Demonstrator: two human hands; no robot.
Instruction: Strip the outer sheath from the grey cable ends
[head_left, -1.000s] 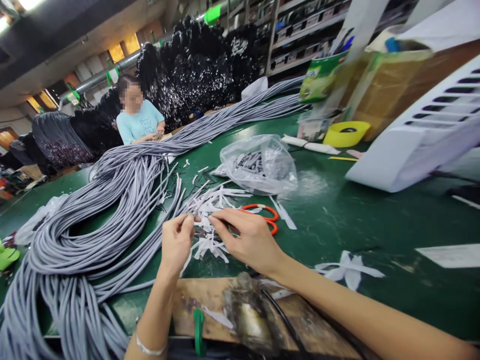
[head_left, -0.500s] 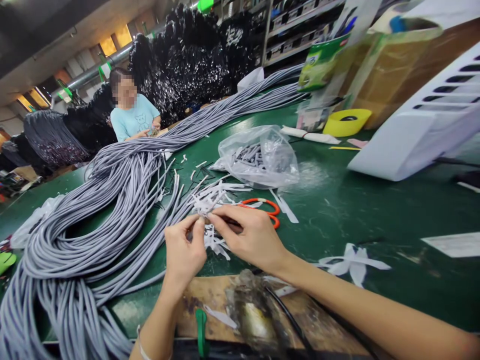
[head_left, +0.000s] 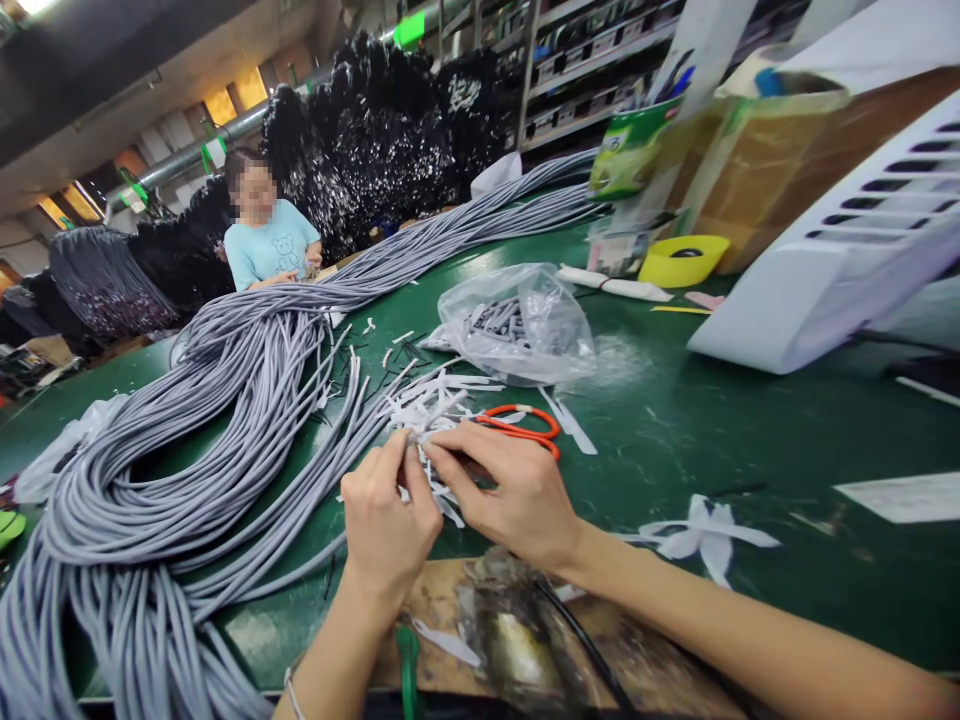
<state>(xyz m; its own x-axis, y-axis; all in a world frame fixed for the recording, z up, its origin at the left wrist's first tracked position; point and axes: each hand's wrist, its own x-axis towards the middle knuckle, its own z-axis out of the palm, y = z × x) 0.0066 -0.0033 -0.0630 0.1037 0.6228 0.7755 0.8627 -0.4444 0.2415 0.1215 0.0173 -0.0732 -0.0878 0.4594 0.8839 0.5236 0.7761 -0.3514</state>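
My left hand and my right hand meet in front of me, thumbs and forefingers pinched with their tips almost touching. Whatever is between the fingertips is too small and covered to name. Just beyond them lies a heap of white strips, partly hidden by the fingers. Scissors with orange handles rest beside my right hand, their blades out of sight. To the left, a thick bundle of grey cables curves over the green table, some cut ends pointing toward the strips.
Behind the strips sits a clear plastic bag of small grey pieces. A wooden board bears a tape-wrapped device near my forearms. At right are a white slotted casing and yellow tape roll. Another person works across the table.
My left hand has shifted right and turned inward, bringing its fingertips up against those of my right hand. My right hand has stayed nearly in place, still pinched. The view has swayed slightly.
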